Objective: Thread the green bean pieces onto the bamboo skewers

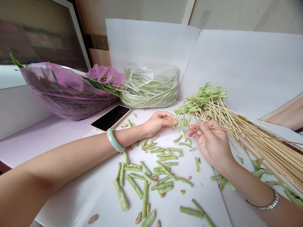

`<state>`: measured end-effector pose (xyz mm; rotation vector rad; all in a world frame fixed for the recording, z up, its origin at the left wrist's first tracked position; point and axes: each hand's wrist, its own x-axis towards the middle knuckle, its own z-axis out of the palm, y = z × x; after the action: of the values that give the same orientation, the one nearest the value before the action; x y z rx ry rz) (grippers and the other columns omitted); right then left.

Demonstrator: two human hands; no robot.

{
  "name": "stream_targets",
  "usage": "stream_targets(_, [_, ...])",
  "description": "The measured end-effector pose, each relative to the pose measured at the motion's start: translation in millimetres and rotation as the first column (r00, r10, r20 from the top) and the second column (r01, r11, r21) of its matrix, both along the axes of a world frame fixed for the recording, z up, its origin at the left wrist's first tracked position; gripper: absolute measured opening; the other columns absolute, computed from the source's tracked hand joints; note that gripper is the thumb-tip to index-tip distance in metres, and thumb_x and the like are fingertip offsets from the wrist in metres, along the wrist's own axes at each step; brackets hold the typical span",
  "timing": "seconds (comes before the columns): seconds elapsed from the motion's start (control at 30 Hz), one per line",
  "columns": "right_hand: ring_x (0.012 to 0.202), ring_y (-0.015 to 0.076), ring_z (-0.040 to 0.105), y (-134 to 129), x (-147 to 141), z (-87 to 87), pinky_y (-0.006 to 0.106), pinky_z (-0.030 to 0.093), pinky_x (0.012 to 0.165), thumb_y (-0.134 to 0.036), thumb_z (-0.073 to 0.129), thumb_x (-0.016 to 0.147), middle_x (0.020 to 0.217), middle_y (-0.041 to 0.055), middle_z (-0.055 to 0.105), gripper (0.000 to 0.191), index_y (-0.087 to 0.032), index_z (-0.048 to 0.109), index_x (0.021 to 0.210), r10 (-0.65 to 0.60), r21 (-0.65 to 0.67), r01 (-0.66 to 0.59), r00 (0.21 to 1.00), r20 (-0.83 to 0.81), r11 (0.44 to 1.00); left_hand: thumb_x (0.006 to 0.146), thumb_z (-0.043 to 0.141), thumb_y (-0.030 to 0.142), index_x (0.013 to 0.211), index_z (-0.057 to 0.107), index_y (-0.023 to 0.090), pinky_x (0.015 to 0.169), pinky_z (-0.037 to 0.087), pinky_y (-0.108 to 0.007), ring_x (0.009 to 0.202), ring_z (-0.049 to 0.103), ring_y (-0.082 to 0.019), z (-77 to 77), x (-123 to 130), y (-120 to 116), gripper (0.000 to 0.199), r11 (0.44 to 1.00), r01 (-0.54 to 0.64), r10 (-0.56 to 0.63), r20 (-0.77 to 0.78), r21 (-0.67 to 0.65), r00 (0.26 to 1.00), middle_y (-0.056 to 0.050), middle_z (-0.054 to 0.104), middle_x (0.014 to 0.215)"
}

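You're working bare-handed over white paper sheets (78, 208) laid on a pale lilac table (44, 145). Your left hand (158, 123) is reaching in from the left, fingers pressed together, fingertips (175, 120) touching the near end of a short row of green bean pieces (182, 122); can't tell if they're really pinching them. Your right hand (210, 142) is pinching a thin bamboo skewer (236, 132) between thumb and forefinger, other fingers loosely spread, its tip pointing toward the bean pieces and its length running off to the right. A big bundle of skewers (258, 145) is lying just beside your right hand, with bean pieces (203, 97) packed on its upper ends. Loose cut beans (151, 170) and pale seeds (139, 217) are scattered on the paper below your hands. Behind them, a clear plastic bag of long beans (149, 86) is sitting beside a purple plastic bundle (66, 91), and a black smartphone (110, 118) is lying near your left hand. You're wearing a jade bangle (115, 140) on your left wrist and a silver bracelet (262, 198) on your right.
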<state>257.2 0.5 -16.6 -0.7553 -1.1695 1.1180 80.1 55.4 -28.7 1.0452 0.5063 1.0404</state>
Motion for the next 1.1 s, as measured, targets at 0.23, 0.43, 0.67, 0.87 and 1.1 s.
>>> stream_targets(0.23, [0.065,0.0145,0.065,0.3,0.2,-1.6,0.028,0.055,0.061,-0.032,0.075,0.069,0.07,0.0018,0.068,0.034,-0.02,0.044,0.065,0.016,-0.034,-0.016,1.0,0.002,0.999,0.054,0.081,0.017,0.073,0.065,0.008,0.066,0.044,-0.027,0.065,0.058,-0.01,1.7,1.2,-1.0,0.026,0.997,0.076,-0.076,-0.022,0.012,0.997,-0.002,0.064,0.069])
stream_targets(0.43, [0.062,0.0147,0.064,1.2,-0.3,-2.5,0.03,0.055,0.061,-0.033,0.074,0.07,0.07,0.0018,0.068,0.035,-0.02,0.043,0.065,0.03,-0.045,-0.029,0.999,0.016,0.999,0.053,0.082,0.018,0.075,0.065,0.008,0.068,0.043,-0.027,0.066,0.059,-0.011,1.1,1.7,-0.8,0.029,0.994,0.108,-0.107,-0.035,0.016,0.994,-0.003,0.065,0.068])
stream_targets(0.67, [0.061,0.0146,0.064,0.3,-0.6,-2.3,0.029,0.055,0.059,-0.034,0.076,0.068,0.068,0.0017,0.067,0.035,-0.021,0.044,0.063,0.016,-0.047,-0.015,1.0,0.022,0.999,0.053,0.081,0.016,0.083,0.06,0.013,0.061,0.043,-0.024,0.063,0.06,-0.011,-0.3,1.3,-0.6,0.037,0.997,0.071,-0.07,-0.051,0.023,0.996,0.001,0.064,0.065])
stream_targets(0.87, [0.057,0.0156,0.062,-0.2,-0.7,-1.4,0.031,0.055,0.058,-0.035,0.077,0.066,0.066,0.001,0.066,0.035,-0.022,0.045,0.061,0.001,-0.07,0.001,1.0,0.024,0.998,0.053,0.081,0.019,0.084,0.056,0.015,0.057,0.043,-0.023,0.058,0.06,-0.011,-0.7,1.8,-0.3,0.039,0.995,0.064,-0.059,-0.063,0.076,0.996,0.002,0.062,0.061])
stream_targets(1.1, [0.059,0.0158,0.062,0.1,-0.8,-2.0,0.031,0.054,0.057,-0.034,0.075,0.068,0.067,0.0014,0.066,0.033,-0.022,0.046,0.06,-0.007,-0.098,0.008,1.0,0.018,0.995,0.052,0.082,0.02,0.084,0.057,0.015,0.06,0.047,-0.026,0.055,0.06,-0.012,-1.1,1.8,0.2,0.041,0.995,0.034,-0.03,-0.046,0.09,0.998,0.005,0.057,0.054])
